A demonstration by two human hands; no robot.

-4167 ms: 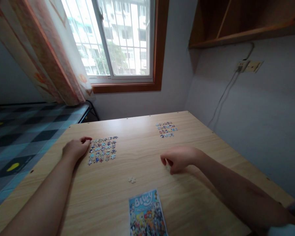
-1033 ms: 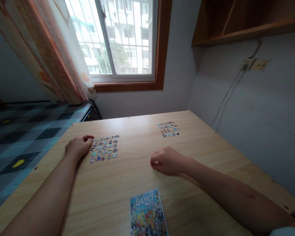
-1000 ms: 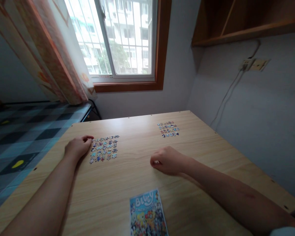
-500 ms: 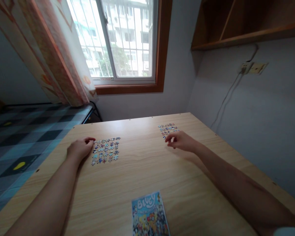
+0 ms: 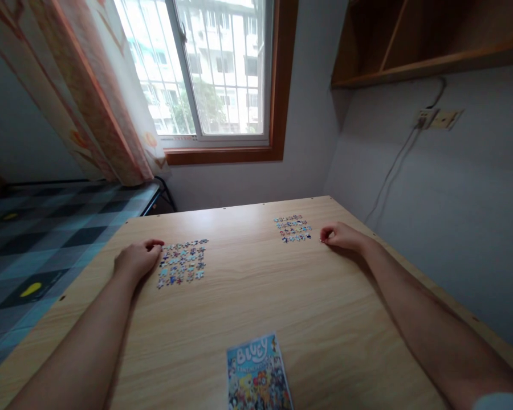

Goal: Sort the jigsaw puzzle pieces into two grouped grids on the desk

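Note:
My left hand rests on the table at the left side of a block of jigsaw pieces laid out in rows. Its fingers are drawn together, with the tips at the block's upper left corner; whatever may be between them is hidden. On the other side, my right hand is just right of a second, smaller block of jigsaw pieces. Thumb and forefinger pinch a small pale jigsaw piece, mostly covered by the fingers, close to the tabletop.
A Bluey picture sheet or box lies at the near middle of the wooden table. Left of the table stands a bed with a checked cover. A wall shelf hangs at the upper right, above a socket with a cable.
My right hand has moved right, from over the near side of the right block to beside it, uncovering the block's lower row. My left hand stays in place.

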